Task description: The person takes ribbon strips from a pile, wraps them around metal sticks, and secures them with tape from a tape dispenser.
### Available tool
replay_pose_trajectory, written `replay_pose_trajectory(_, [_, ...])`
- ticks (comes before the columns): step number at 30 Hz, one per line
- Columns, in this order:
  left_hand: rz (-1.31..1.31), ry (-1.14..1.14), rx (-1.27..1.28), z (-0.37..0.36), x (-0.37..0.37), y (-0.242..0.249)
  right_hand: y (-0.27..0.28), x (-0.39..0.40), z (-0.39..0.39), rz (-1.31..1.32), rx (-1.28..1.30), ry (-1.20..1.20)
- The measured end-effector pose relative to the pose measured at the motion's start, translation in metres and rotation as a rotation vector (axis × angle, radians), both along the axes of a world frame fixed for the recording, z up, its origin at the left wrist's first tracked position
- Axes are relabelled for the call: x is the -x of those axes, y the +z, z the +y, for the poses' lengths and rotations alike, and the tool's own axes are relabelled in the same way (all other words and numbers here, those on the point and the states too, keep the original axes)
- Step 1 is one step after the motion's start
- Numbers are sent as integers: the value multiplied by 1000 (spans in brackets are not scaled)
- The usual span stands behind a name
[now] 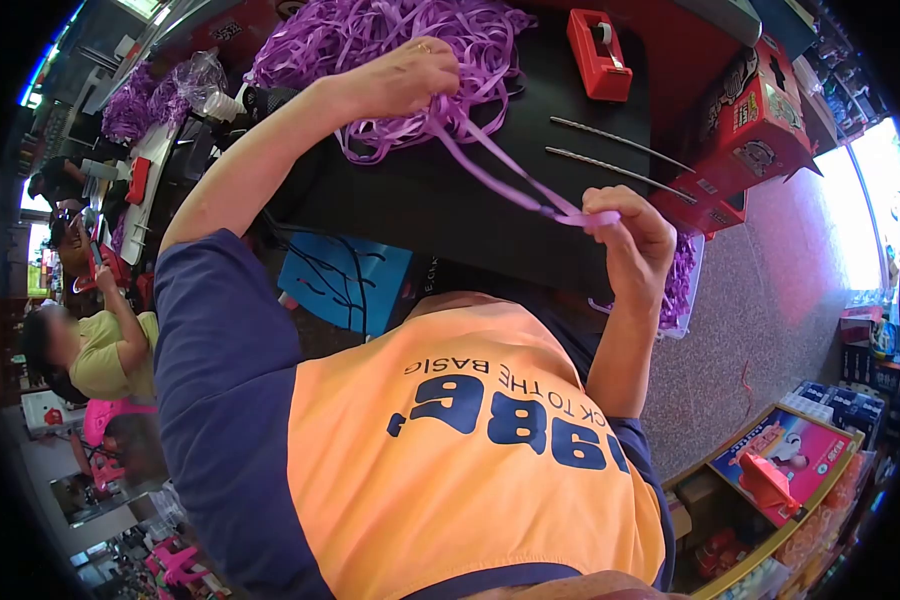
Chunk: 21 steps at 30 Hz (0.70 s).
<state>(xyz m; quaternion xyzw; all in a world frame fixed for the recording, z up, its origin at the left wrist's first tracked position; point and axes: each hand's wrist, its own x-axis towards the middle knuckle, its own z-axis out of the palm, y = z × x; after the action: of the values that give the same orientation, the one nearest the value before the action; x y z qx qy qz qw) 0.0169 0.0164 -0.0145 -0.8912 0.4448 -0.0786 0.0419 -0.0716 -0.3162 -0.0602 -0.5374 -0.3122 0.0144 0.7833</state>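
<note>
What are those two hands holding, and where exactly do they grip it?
Both hold purple ribbon. The right hand pinches the strands' near ends between its fingertips; the left hand grips the same strands farther up, at the edge of the ribbon pile.

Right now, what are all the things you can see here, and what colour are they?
ribbon pile: one, purple, on the black table top
ribbon strand: a few strips, purple, stretched between both hands
tape dispenser: one, red, far side of the table
metal rods: two, silver, lying on the table
cardboard boxes: red, printed, right of the table
blue stool: one, under the table
another person: one, yellow-green top, seated at left
left hand: in the pile, fingers pinching ribbon
right hand: fingers pinching the strand's end
</note>
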Motion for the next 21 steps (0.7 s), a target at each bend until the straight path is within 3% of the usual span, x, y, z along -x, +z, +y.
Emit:
replay_pose_trajectory(3, [134, 90, 198, 5, -1, 25, 0, -2, -3, -38, -165, 25])
replay_pose_trajectory(5, [345, 319, 417, 2, 8, 52, 1, -3, -8, -47, -280, 61])
replay_pose_trajectory(7, [767, 533, 956, 29, -4, 65, 2, -3, -18, 4, -396, 159])
replay_pose_trajectory(8, [765, 531, 954, 34, -19, 65, 1, -1, -23, 15, -362, 116])
replay_pose_trajectory(10, [1130, -493, 1608, 29, -36, 71, -1, -2, -31, 9, -391, 112])
replay_pose_trajectory(11, [1130, -497, 1604, 34, -36, 76, -2, -2, -34, 5, -420, 110])
replay_pose_trajectory(13, [753, 431, 2281, 21, -14, 105, -3, -2, -43, 11, -422, 82])
replay_pose_trajectory(14, [757, 431, 2279, 39, -20, 100, -3, -1, -48, 14, -445, 77])
replay_pose_trajectory(16, [690, 160, 1722, 86, -42, 85, -4, 1, -59, -15, -432, 43])
replay_pose_trajectory(20, [629, 345, 1821, 81, -49, 81, -8, 2, -82, -12, -495, 20])
replay_pose_trajectory(21, [502, 388, 1623, 94, -58, 75, -9, 2, -88, -14, -495, 18])
